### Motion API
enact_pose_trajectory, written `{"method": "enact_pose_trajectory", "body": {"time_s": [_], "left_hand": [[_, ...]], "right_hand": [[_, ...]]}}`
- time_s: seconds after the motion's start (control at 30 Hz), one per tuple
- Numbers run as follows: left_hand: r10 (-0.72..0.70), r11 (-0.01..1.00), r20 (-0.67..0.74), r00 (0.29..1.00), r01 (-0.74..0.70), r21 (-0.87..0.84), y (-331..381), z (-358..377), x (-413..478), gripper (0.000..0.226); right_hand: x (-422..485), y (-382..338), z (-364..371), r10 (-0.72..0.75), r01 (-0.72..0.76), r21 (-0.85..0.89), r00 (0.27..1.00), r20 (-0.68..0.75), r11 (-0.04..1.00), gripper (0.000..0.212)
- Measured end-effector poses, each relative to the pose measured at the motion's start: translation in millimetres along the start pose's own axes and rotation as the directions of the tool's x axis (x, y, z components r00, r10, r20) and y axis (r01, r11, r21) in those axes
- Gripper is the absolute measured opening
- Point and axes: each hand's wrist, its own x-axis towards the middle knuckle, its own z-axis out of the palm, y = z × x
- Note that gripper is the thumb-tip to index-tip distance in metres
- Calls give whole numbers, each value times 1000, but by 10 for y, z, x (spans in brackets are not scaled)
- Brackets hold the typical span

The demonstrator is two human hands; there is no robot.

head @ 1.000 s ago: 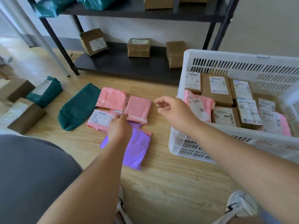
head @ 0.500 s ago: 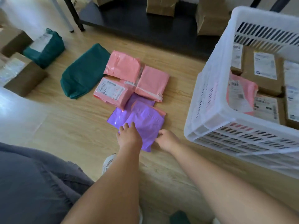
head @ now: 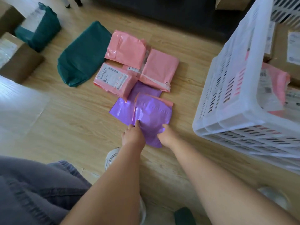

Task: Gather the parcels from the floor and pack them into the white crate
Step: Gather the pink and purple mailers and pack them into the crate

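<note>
A purple parcel lies on the wooden floor on top of another purple parcel. My left hand grips its near left edge and my right hand grips its near right edge. Behind it lie three pink parcels: one with a label, one at the back and one on the right. A dark green parcel lies left of them. The white crate stands at the right, holding brown boxes and a pink parcel.
Another green parcel and brown cardboard boxes sit at the far left. A dark low shelf runs along the back. My grey trouser leg and white shoe are near the bottom.
The view has dropped closer to the floor. Both hands have closed on the near edges of the top purple parcel, which is now crumpled between them.
</note>
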Motion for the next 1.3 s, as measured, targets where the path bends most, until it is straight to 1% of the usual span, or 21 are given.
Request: {"method": "enact_pose_trajectory", "body": {"time_s": [0.07,0.13,0.2,0.27,0.37,0.47,0.5,0.57,0.6,0.67,0.77,0.9,0.93,1.0,1.07,1.1,1.13,1.17,1.2,1.23,1.3], "left_hand": [[3,999,-12,1000,-4,-34,9,-27,-39,64],[-3,997,-47,999,0,-77,24,-68,-75,57],[2,991,-104,995,-16,-134,86,-139,-135,47],[18,983,-150,989,-45,-180,175,-221,-195,41],[35,967,-178,983,-78,-242,276,-354,-246,46],[5,932,-219,976,-84,-353,324,-523,-321,56],[-7,907,-245,970,-97,-410,346,-598,-375,49],[-23,865,-309,951,-136,-483,402,-739,-481,17],[-20,853,-342,939,-162,-496,441,-826,-542,14],[-32,835,-380,924,-185,-519,492,-956,-629,27],[-28,768,-409,912,-242,-593,581,-1106,-794,26],[-100,573,-402,910,-278,-771,647,-1311,-1008,41],[-122,538,-401,908,-279,-796,635,-1355,-1035,40],[-134,482,-407,903,-300,-823,610,-1420,-1054,30],[-124,370,-406,905,-338,-865,596,-1468,-1102,22],[-123,326,-386,914,-330,-886,598,-1491,-1132,28],[-113,305,-366,924,-318,-898,601,-1502,-1147,41],[-88,326,-357,930,-312,-892,613,-1524,-1175,51],[-57,378,-353,934,-307,-873,624,-1538,-1179,53],[-26,418,-348,937,-306,-855,642,-1553,-1204,49],[32,443,-327,944,-307,-842,664,-1560,-1248,35]], "right_hand": [[-28,7,-78,2,-2,1,999,-47,1000,41],[-69,2,-132,-8,8,-1,997,-81,1000,32],[-115,-15,-174,-22,23,8,994,-103,1000,32],[-187,-44,-213,-34,39,38,991,-133,999,37],[-305,-90,-322,-103,122,96,978,-179,988,35],[-463,-123,-485,-173,190,62,962,-213,980,34],[-520,-122,-550,-203,221,52,951,-234,974,34],[-650,-125,-682,-262,281,34,928,-266,959,31],[-733,-135,-748,-289,304,9,913,-287,953,27],[-896,-162,-864,-336,345,-34,877,-343,938,19],[-1158,-211,-987,-374,398,-44,813,-446,916,11],[-1378,-329,-1110,-388,435,-25,773,-503,900,10],[-1445,-362,-1155,-391,448,-11,767,-509,894,10],[-1563,-428,-1257,-367,452,40,769,-523,891,21],[-1648,-477,-1354,-325,458,136,782,-531,878,21],[-1690,-497,-1392,-303,471,208,788,-536,858,17],[-1729,-508,-1423,-283,485,283,795,-536,827,11],[-1764,-517,-1450,-264,494,363,808,-526,790,7],[-1769,-519,-1467,-248,496,443,826,-506,747,5],[-1800,-527,-1483,-244,497,505,839,-486,705,4],[-1864,-548,-1519,-240,493,582,856,-459,647,7]]}}
